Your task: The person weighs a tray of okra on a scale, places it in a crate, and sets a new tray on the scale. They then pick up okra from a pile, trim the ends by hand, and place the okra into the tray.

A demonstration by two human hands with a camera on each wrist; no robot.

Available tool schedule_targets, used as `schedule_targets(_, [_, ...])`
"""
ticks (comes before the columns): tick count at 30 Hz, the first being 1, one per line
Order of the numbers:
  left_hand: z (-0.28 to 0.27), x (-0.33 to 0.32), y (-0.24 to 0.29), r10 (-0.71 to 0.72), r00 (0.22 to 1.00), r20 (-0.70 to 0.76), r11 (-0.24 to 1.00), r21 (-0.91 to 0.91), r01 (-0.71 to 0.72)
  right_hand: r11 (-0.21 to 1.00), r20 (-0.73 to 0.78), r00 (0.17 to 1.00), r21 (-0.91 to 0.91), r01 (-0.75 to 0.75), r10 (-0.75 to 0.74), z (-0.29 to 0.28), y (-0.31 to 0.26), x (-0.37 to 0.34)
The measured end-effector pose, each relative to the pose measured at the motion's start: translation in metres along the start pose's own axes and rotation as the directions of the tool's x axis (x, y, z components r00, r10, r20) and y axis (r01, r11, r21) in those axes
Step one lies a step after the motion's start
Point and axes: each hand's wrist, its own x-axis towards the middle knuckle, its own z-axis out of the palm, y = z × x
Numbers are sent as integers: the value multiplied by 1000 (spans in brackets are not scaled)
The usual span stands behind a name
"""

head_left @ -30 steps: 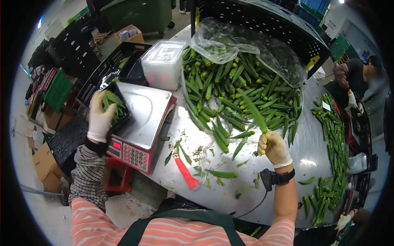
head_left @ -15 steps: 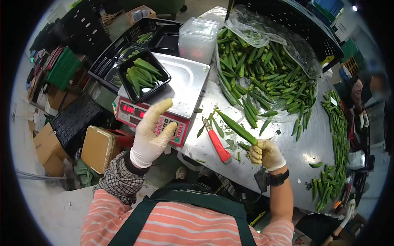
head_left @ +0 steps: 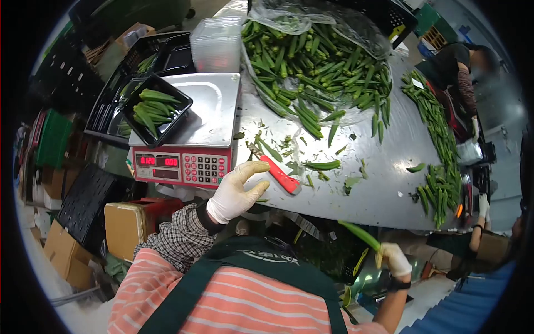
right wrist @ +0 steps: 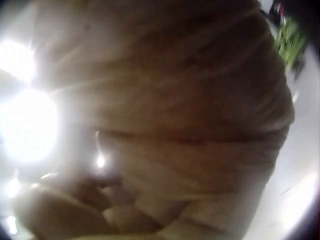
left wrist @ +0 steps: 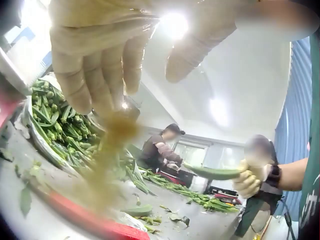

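A black tray (head_left: 137, 123) of okra rests on the metal pan of a red scale (head_left: 207, 150), whose display shows 0.120. The gloved left hand (head_left: 235, 192) is held over the table's front edge, its fingers loosely bent and holding nothing, beside a red-handled knife (head_left: 281, 176). Off the front edge at the lower right, the gloved right hand (head_left: 394, 259) grips one long okra pod (head_left: 360, 234) by its stem end. The left wrist view also has the right hand (left wrist: 248, 181) with the pod (left wrist: 212, 173). In the right wrist view the glove (right wrist: 175, 100) fills most of the picture.
A large okra heap (head_left: 328, 61) lies in a clear plastic bag at the back. Clear containers (head_left: 214, 44) stand behind the scale, black crates to the left. More okra (head_left: 439, 145) runs along the table's right side, where other people work. Leaf scraps (head_left: 350, 182) lie near the knife.
The left hand has let go of the tray, now on the scale, and moved right toward the knife. The right hand has carried the pod toward the body, off the table's front edge.
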Motion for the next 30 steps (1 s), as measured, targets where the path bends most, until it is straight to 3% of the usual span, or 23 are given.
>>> schedule_targets(1, [2,2,-3,44,999,-1,998,39,-44,980,-164,968,-28,-197,189,-12,25,-11])
schedule_targets(2, [4,1,-4,40,999,10,999,37,-40,855,-349,926,-428,-293,143,-35,68,-10])
schedule_targets(3, [8,0,-5,30,999,15,999,13,-30,683,-410,895,-706,-190,-175,-28,65,-9])
schedule_targets(4, [11,2,-7,24,1000,12,1000,-9,-24,400,-340,804,-906,-141,-488,-12,44,1])
schedule_targets(5, [15,0,-8,-3,1000,19,999,-42,4,736,-385,790,-667,118,-476,5,18,23])
schedule_targets(6, [18,-2,-7,-7,1000,16,999,-40,7,808,-356,812,-547,220,-462,31,-19,44])
schedule_targets(7, [21,-4,-5,-59,997,45,995,-82,63,703,-279,758,-639,312,-589,54,-45,70])
schedule_targets(8, [23,-4,-3,-109,992,70,986,-121,117,519,-144,668,-753,405,-730,72,-64,103])
schedule_targets(10, [28,-7,-6,-83,994,70,994,-60,88,283,8,616,-884,373,-788,98,-100,168])
schedule_targets(12, [30,-6,-6,-42,997,58,999,17,41,182,25,597,-941,284,-802,111,-131,232])
schedule_targets(14, [34,-4,-9,-56,998,29,998,45,54,180,-69,710,-980,83,-701,120,-157,281])
schedule_targets(16, [35,0,-12,-73,997,17,995,73,71,123,-2,744,-987,108,-668,118,-167,306])
schedule_targets(17, [36,3,-14,-63,998,-1,994,88,63,179,12,730,-966,184,-683,110,-167,309])
schedule_targets(19, [45,13,-12,-62,998,-28,994,84,64,268,60,799,-924,271,-599,114,-185,263])
schedule_targets(20, [50,25,-9,73,996,-56,973,224,-59,284,165,853,-897,339,-496,117,-194,236])
schedule_targets(21, [57,37,-7,210,976,-65,915,364,-173,249,364,795,-814,524,-485,118,-195,217])
schedule_targets(22, [66,48,-5,256,965,-49,888,407,-215,301,479,791,-745,595,-380,123,-200,199])
schedule_targets(24, [74,65,-7,-12,986,167,876,478,-71,571,579,777,-561,599,-246,124,-209,194])
schedule_targets(25, [79,65,-11,-23,988,155,878,475,-55,562,488,811,-590,580,-324,119,-213,207])
schedule_targets(26, [83,65,-18,-108,994,-14,975,196,109,554,392,826,-614,563,-405,112,-216,230])
schedule_targets(27, [85,67,-25,-229,962,-151,970,-116,212,298,309,649,-698,651,-695,103,-199,274])
schedule_targets(28, [82,69,-32,-375,916,-146,895,-314,316,149,253,642,-851,503,-724,103,-199,297])
schedule_targets(30, [66,73,-32,-565,825,-6,649,-621,440,84,203,745,-941,328,-636,107,-199,325])
